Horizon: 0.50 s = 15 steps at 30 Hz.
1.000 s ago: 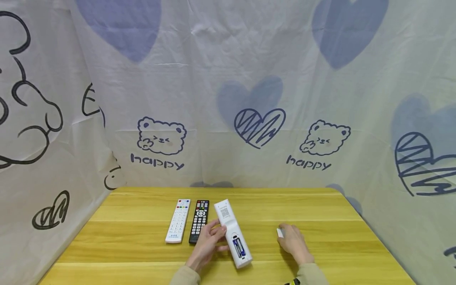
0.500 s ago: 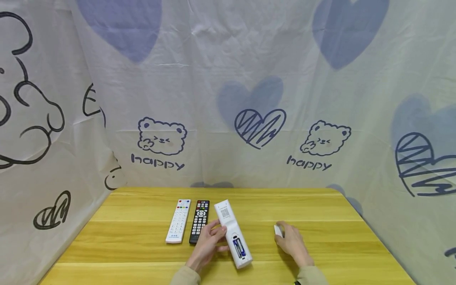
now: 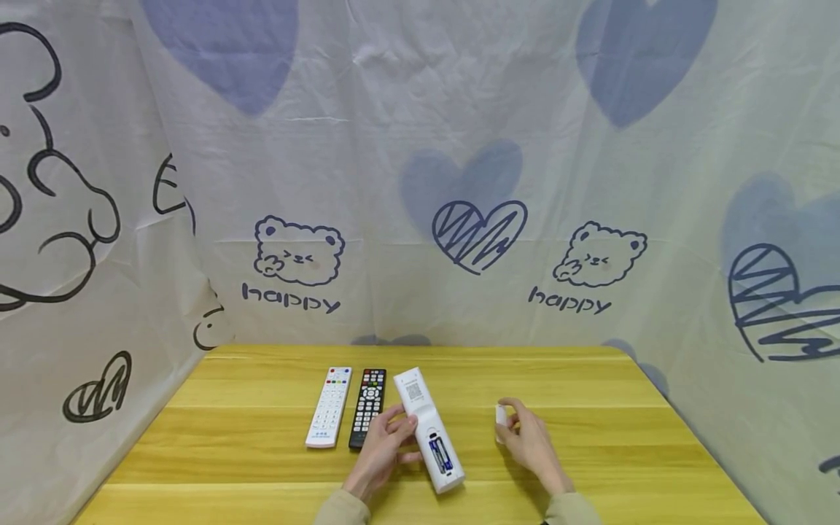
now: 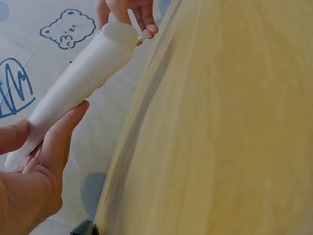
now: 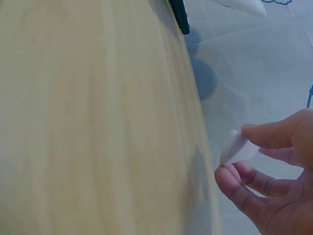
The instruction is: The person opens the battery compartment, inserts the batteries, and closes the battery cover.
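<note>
My left hand [image 3: 383, 446] grips a white remote control [image 3: 426, 419] by its side, thumb on top. Its back faces up, and two blue batteries [image 3: 440, 453] show in the uncovered compartment at the near end. In the left wrist view the remote [image 4: 73, 83] is seen from the side, raised off the table. To its right, my right hand [image 3: 533, 441] pinches a small white battery cover [image 3: 501, 421] between thumb and fingers. The right wrist view shows this cover [image 5: 237, 148] tilted at the fingertips, apart from the remote.
A black remote [image 3: 369, 405] lies face up just beside my left hand. Left of it is a white remote [image 3: 328, 408], also face up. The wooden table [image 3: 623, 408] ends at the back against a white printed cloth [image 3: 394, 306].
My right hand has moved left with the battery cover, closer to the white remote, and the cover has turned more upright. The left hand and its remote stay nearly still.
</note>
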{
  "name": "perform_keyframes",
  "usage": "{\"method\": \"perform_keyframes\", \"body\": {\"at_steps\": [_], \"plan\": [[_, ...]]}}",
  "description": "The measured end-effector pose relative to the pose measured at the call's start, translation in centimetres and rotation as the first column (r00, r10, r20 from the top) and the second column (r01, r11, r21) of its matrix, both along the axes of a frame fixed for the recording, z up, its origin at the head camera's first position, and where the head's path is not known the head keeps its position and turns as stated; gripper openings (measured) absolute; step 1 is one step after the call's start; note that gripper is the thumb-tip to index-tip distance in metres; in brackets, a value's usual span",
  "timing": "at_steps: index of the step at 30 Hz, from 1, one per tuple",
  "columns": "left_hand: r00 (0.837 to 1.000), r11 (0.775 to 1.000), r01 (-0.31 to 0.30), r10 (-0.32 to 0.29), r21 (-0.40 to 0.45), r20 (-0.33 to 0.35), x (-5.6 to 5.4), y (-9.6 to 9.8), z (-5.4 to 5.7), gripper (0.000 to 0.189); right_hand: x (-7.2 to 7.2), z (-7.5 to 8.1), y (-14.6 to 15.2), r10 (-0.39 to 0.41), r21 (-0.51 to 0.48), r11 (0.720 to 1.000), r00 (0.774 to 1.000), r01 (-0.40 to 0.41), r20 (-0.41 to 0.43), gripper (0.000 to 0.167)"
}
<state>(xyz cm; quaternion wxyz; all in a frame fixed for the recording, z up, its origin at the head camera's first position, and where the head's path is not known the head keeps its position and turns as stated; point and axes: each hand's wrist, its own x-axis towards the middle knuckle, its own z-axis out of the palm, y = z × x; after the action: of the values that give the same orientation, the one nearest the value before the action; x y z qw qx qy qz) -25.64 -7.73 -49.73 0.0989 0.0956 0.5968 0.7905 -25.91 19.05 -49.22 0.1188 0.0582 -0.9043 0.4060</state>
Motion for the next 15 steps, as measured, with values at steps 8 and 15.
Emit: {"method": "perform_keyframes", "body": {"at_steps": [8, 15], "plan": [[1.0, 1.0, -0.01, 0.01, 0.009, -0.004, -0.1, 0.0, -0.1, 0.054, 0.5, 0.9, -1.5, 0.034, -0.056, 0.998, 0.999, -0.033, 0.012, 0.041], [1.0, 1.0, -0.014, 0.014, 0.006, -0.007, -0.1, 0.0, -0.1, 0.055, 0.8, 1.1, -2.8, 0.061, -0.074, 0.995, 0.998, -0.06, 0.01, 0.041]]}}
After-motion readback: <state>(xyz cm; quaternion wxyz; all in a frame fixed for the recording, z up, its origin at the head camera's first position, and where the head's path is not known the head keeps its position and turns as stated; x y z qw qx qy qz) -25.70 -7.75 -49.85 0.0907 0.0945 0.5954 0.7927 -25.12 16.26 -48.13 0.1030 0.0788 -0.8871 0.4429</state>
